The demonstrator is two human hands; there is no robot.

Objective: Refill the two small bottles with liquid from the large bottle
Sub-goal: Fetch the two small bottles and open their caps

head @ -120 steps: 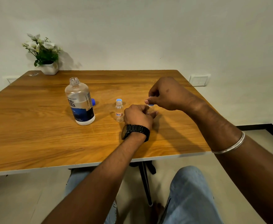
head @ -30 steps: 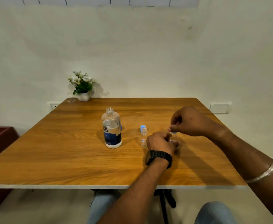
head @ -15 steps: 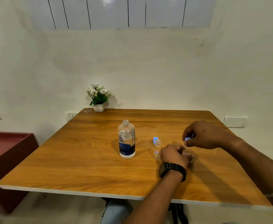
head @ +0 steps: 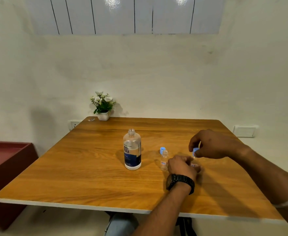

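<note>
Upright, mouth up: left hand [head: 180,165] grips small bottle [head: 193,164]; right hand [head: 213,144] pinches blue cap [head: 195,151]

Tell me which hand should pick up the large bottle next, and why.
Probably the left hand: it sits nearer the large bottle, though it grips the second small bottle and must release first. The right hand is farther and pinches a blue cap.

Left hand [head: 182,165] curled low, right hand [head: 213,144] pinching just above it.
</note>
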